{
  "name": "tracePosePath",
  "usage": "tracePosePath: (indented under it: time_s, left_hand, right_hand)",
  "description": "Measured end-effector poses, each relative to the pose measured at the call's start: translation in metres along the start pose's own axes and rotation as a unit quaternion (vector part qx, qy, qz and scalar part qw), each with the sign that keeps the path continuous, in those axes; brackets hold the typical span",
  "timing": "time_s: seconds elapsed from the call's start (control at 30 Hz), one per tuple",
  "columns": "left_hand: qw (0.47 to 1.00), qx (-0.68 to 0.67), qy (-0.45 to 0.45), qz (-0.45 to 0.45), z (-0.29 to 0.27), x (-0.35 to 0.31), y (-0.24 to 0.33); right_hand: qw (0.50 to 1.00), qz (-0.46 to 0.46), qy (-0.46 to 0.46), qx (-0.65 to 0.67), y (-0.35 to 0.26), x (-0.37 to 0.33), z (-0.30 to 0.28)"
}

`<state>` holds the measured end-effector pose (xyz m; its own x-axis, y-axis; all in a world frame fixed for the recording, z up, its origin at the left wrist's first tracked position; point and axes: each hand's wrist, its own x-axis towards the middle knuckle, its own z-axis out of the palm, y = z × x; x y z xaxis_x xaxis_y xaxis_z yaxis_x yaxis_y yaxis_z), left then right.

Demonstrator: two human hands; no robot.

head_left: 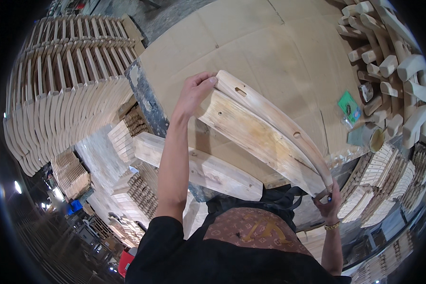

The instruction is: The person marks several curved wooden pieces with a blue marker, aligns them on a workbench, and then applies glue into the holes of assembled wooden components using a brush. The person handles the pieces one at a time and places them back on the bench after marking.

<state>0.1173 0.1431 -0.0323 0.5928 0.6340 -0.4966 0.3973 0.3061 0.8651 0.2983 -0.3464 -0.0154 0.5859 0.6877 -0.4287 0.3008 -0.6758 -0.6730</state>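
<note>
A curved, pale wooden piece [274, 110] lies aslant in front of me, with a slot near its upper end and a round hole farther down. Along its near side runs a wide wooden board [265, 139] with a small hole and a yellowish patch; whether the two are joined I cannot tell. My left hand [199, 90] is closed at their upper left end, thumb on top. At the lower right end, the fingers of my right hand [329, 204] wrap round the tip of the curved piece. Another pale board [222, 174] lies on the table's near edge, partly behind my left forearm.
Brown cardboard [251, 42] covers the table. Stacked wooden slats [66, 109] rise at the left, and a pile of wooden bars [388, 71] stands at the far right. Near that pile are a green packet [348, 105] and a small tub [373, 137]. More stacked wood [381, 175] sits lower right.
</note>
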Motion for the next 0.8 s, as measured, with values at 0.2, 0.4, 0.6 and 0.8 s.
tracePosePath:
  time_s: [0.2, 0.4, 0.6, 0.8]
  left_hand:
    - [1.0, -0.013, -0.005, 0.002, -0.001, 0.003, -0.004]
    - [0.999, -0.033, -0.012, 0.0, -0.004, 0.005, -0.008]
    - [0.999, -0.043, -0.016, 0.003, -0.004, 0.006, -0.01]
    - [0.999, -0.034, -0.021, 0.014, -0.004, 0.006, -0.01]
  right_hand:
    - [1.0, -0.006, 0.007, -0.016, -0.003, 0.0, 0.002]
    - [0.998, 0.063, -0.01, -0.024, -0.005, -0.001, 0.001]
    - [0.998, 0.017, 0.002, -0.059, -0.009, -0.002, -0.001]
    - [0.998, 0.021, 0.003, -0.058, -0.012, -0.002, -0.001]
